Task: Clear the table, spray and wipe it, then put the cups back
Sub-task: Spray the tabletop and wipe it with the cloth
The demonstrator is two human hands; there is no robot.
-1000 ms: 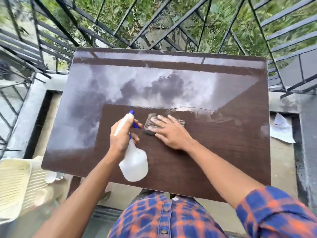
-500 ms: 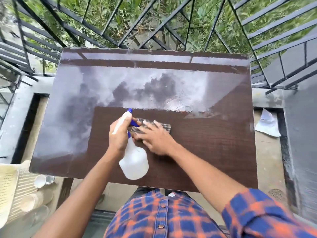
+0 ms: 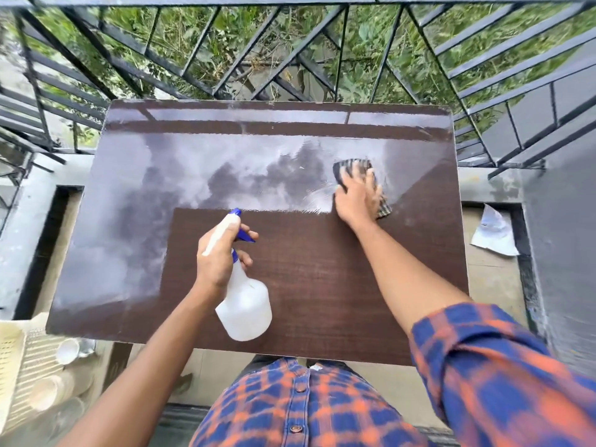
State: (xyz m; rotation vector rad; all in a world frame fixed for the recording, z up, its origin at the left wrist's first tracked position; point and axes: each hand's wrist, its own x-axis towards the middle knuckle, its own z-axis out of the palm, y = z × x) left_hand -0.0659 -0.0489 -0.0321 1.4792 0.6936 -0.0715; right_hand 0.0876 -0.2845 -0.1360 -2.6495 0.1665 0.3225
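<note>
The dark brown table [image 3: 322,285] fills the middle of the view, its far half shiny with reflections. My left hand [image 3: 219,253] grips a white spray bottle [image 3: 245,304] with a blue nozzle above the table's near middle. My right hand [image 3: 358,195] presses flat on a checked cloth [image 3: 351,166] at the table's right side, fingers spread over it. Several cups [image 3: 69,350] lie in a cream plastic basket [image 3: 13,356] on the floor at the lower left, partly blurred.
A black metal railing [image 3: 290,59] runs along the far side and both sides of the table, with green plants beyond. A crumpled white paper [image 3: 493,233] lies on the floor to the right. A grey wall [image 3: 561,253] stands at the right.
My right hand has slid the cloth from beside the spray bottle to the right and farther back on the table. The left hand keeps holding the bottle in about the same place.
</note>
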